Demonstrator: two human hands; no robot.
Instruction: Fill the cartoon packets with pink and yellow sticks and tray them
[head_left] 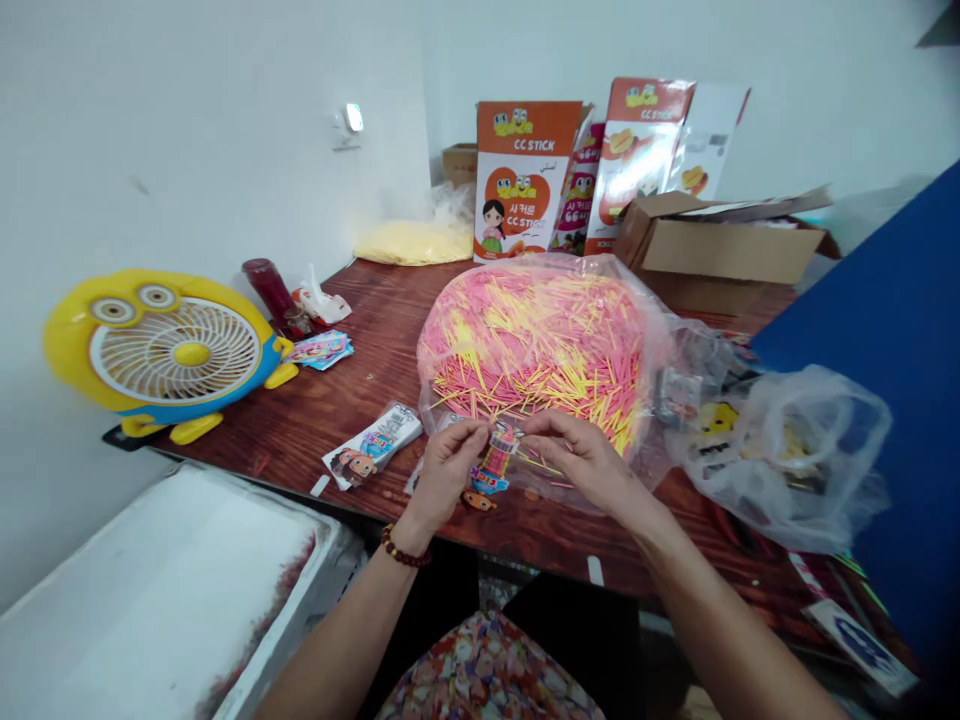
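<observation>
In front of me, a small clear printed packet [496, 463] stands upright with pink sticks inside. My left hand [448, 468] pinches its upper left edge between thumb and fingers. My right hand [583, 458] is closed at the packet's upper right edge, thumb and fingertips together. Just behind both hands lies a large clear plastic bag [540, 345], spread open and full of loose pink and yellow sticks. To the left of my left hand, a stack of flat printed packets [373, 446] rests on the brown wooden table [360, 320].
At the left stands a yellow and blue character fan [180, 350], near a dark red bottle [268, 290] and blue printed cards [322, 349]. Printed CC STICK boxes [521, 185] and an open cardboard box [720, 255] stand behind. Crumpled plastic bags [795, 450] lie at the right.
</observation>
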